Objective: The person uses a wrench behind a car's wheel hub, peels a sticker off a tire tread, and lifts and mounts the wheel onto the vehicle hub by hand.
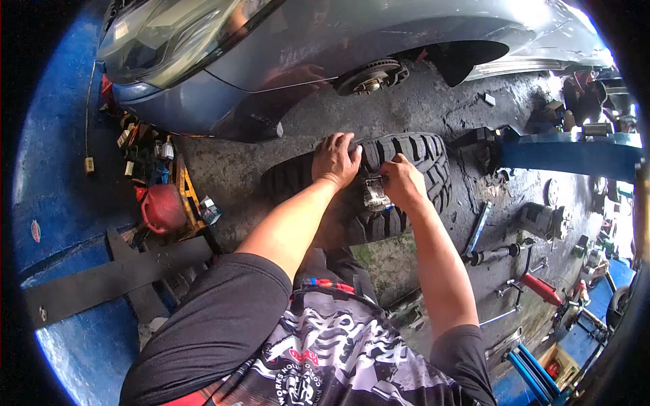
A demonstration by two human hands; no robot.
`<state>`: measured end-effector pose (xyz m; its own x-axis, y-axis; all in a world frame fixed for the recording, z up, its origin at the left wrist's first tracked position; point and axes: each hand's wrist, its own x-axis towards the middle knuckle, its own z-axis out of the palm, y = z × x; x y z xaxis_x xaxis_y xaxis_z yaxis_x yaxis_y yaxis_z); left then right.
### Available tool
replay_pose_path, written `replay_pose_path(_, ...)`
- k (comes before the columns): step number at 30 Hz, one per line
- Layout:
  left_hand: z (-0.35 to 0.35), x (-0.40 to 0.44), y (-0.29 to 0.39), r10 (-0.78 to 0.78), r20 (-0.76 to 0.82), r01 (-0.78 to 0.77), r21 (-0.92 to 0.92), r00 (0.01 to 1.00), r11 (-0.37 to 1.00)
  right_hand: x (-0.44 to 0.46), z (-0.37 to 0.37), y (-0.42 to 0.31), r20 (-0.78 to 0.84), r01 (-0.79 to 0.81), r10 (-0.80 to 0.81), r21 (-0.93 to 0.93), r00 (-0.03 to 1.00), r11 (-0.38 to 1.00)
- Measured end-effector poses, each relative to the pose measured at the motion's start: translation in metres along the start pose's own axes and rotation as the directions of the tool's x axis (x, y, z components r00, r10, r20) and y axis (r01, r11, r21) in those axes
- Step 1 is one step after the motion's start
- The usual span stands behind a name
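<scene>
my left hand (pixel 334 161) lies on a tyre (pixel 433 159); my right hand (pixel 404 183) grips a metal piece (pixel 374 195) over its tread. a car (pixel 291 54) stands at 12 o'clock, a red container (pixel 164 210) at 9 o'clock.

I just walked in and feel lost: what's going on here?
A person's left hand rests on a chunky tire, while the right hand seems to grip a metal part on it. Just beyond is a gray car, its nearby brake disc exposed with no wheel fitted.
</scene>
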<state>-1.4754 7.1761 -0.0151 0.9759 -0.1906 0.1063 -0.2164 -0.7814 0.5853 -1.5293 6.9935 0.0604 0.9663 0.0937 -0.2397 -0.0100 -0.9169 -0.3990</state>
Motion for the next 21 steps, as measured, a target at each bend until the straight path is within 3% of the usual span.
replay_pose_path(5,0.000,0.000,0.002,0.006,-0.013,-0.006,0.010,1.000,1.000,-0.002,0.002,0.001,-0.048,0.061,-0.064,-0.058,0.997,0.996)
replay_pose_path(8,0.003,0.001,0.001,0.010,-0.014,-0.010,0.012,1.000,1.000,-0.010,-0.002,0.003,-0.165,0.135,-0.144,-0.068,0.976,0.989)
replay_pose_path(14,0.004,0.002,0.002,0.000,-0.001,0.000,0.001,1.000,1.000,-0.047,-0.010,0.006,-0.079,0.245,-0.247,-0.030,0.966,0.969)
replay_pose_path(21,0.008,0.002,0.004,-0.004,-0.014,0.004,0.003,1.000,1.000,-0.105,-0.004,0.003,-0.145,0.163,-0.151,0.071,0.978,0.984)
